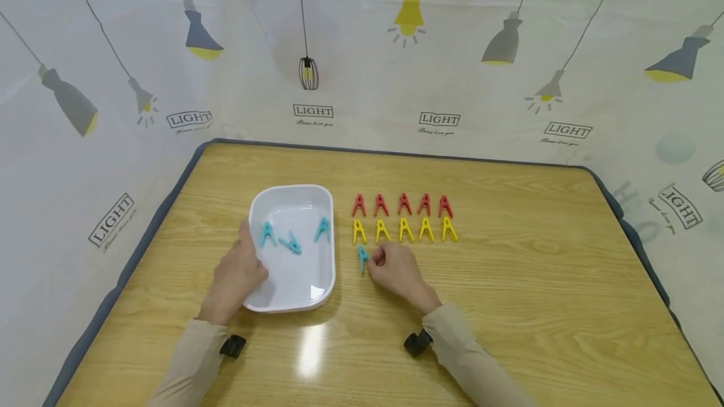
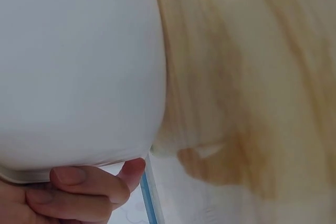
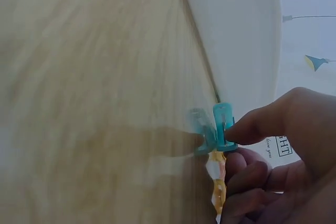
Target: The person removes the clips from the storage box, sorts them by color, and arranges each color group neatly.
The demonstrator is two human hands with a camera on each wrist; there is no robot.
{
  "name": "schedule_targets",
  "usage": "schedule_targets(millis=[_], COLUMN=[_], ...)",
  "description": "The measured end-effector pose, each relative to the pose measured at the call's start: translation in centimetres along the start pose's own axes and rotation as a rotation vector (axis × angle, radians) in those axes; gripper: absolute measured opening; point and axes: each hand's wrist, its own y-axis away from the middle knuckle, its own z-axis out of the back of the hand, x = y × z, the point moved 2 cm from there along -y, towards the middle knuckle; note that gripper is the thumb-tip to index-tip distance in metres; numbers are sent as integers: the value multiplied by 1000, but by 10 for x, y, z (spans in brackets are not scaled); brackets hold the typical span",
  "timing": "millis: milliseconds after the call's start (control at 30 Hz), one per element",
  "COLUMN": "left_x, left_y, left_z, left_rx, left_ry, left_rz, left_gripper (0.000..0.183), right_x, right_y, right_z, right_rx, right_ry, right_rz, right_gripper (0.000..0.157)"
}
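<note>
My left hand [image 1: 236, 275] grips the left wall of a white plastic tray [image 1: 291, 305], thumb on the inner side and fingers outside. In the left wrist view those fingers [image 2: 89, 187] curl against the tray's outer wall. Inside the tray lie three blue clothespins, one [image 1: 291, 244] tipped on its side between the other two. My right hand [image 1: 398, 272] pinches another blue clothespin [image 1: 363, 258] at the table surface, just right of the tray. That pin stands below the left end of a row of yellow clothespins [image 1: 382, 231]; the right wrist view shows thumb and finger on it.
Above the yellow row runs a matching row of red clothespins [image 1: 404, 204]. The wooden table [image 1: 537, 269] has a dark padded edge [image 1: 396, 151] along its back and sides. Behind it hangs a pale cloth [image 1: 362, 36] printed with lamps. Each wrist bears a black strap device [image 1: 418, 343].
</note>
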Motion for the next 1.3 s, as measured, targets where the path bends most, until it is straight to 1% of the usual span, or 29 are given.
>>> schedule_targets(millis=[133, 400, 500, 600, 667, 733, 933, 1200, 1300], left_x=[0, 0, 0, 0, 0, 0, 2, 2, 2], left_y=[0, -1, -1, -1, -1, -1, -2, -2, -3], left_z=[0, 0, 0, 0, 0, 0, -1, -2, -1], left_rx=[-4, 4, 6, 3, -3, -5, -5, -4, -10], left_ry=[4, 8, 2, -4, -8, -7, 8, 3, -3], left_rz=[-8, -8, -4, -8, -16, -20, -24, -21, -17], left_gripper=[97, 94, 94, 94, 94, 95, 96, 93, 94], right_x=[3, 7, 9, 13, 18, 24, 44, 63, 68], right_y=[1, 4, 6, 5, 1, -5, -24, -45, -51], right_z=[-3, -5, -1, 8, 15, 21, 34, 45, 47], right_rx=[17, 0, -3, -40, -83, -124, -173, -238, -241], right_ry=[2, -2, -7, -14, -21, -14, -18, -82, -102], right_rz=[-28, 1, -8, 3, 31, 77, 162, 184, 180], right_gripper=[12, 13, 12, 11, 10, 10, 7, 7, 8])
